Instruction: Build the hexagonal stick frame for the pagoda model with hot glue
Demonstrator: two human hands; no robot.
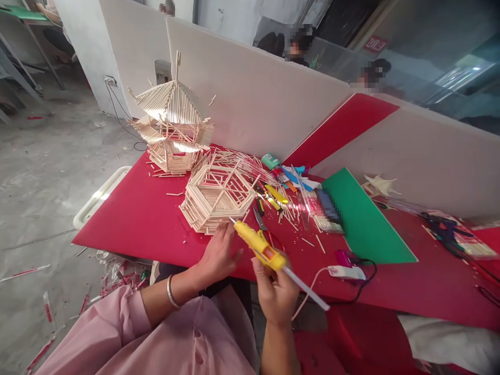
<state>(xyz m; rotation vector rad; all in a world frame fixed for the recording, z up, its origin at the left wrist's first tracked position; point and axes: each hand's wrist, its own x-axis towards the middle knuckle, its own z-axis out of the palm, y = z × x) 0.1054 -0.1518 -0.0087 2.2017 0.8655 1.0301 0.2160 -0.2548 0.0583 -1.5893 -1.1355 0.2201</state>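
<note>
My right hand (275, 295) is closed round a yellow glue gun (258, 244) with a glue stick sticking out of its back; the nozzle points at the near edge of a hexagonal frame of thin wooden sticks (216, 194) on the red table (148, 219). My left hand (217, 255) rests on the table edge just below that frame, fingers loosely curved beside the nozzle, and what they pinch, if anything, is too small to see. A finished stick pagoda (172, 130) stands behind the frame.
Loose sticks, scissors (259, 219) and coloured bits litter the table's middle. A green sheet (361, 219) lies to the right, a white plug with cable (346, 271) near the front edge. White partition boards (273, 99) back the table. Other people sit behind them. Wrappers litter the floor at left.
</note>
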